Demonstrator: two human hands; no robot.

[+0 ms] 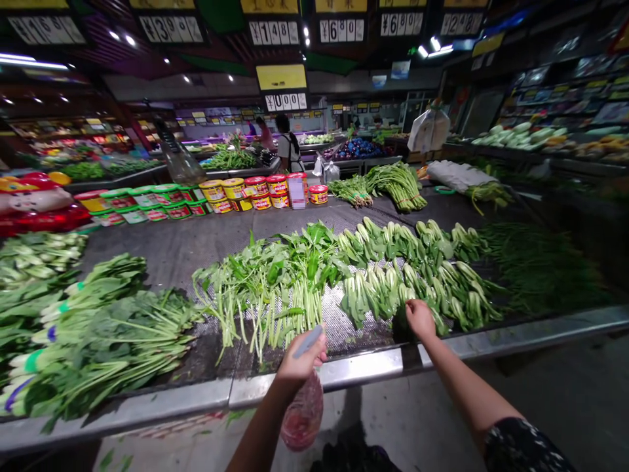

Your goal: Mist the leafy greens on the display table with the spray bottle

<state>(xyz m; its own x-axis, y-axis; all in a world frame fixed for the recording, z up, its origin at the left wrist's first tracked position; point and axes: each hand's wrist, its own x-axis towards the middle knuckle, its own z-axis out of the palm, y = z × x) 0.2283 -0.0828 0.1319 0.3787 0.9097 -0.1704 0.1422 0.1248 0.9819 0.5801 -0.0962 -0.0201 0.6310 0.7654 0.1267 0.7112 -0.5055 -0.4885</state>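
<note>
My left hand (301, 357) is closed around the neck of a spray bottle, its grey head (308, 341) above my fingers. The clear pinkish body of the spray bottle (303, 416) hangs below, over the display's front edge. Closed and turned inward, my right hand (421, 319) is at the front row of bok choy (368, 292). Its fingertips are by a bok choy stem; whether they grip anything is hidden. Left of the bok choy, leafy water spinach (285, 282) lies with its stems pointing toward me, just beyond my left hand.
A metal rim (363, 368) edges the sloping black display. Banded leafy bunches (113, 334) lie at left. Stacked tubs (255, 191) line the back, beside long green bunches (396, 185) and a wrapped bundle (462, 174). A person (289, 147) stands farther off. Price signs hang overhead.
</note>
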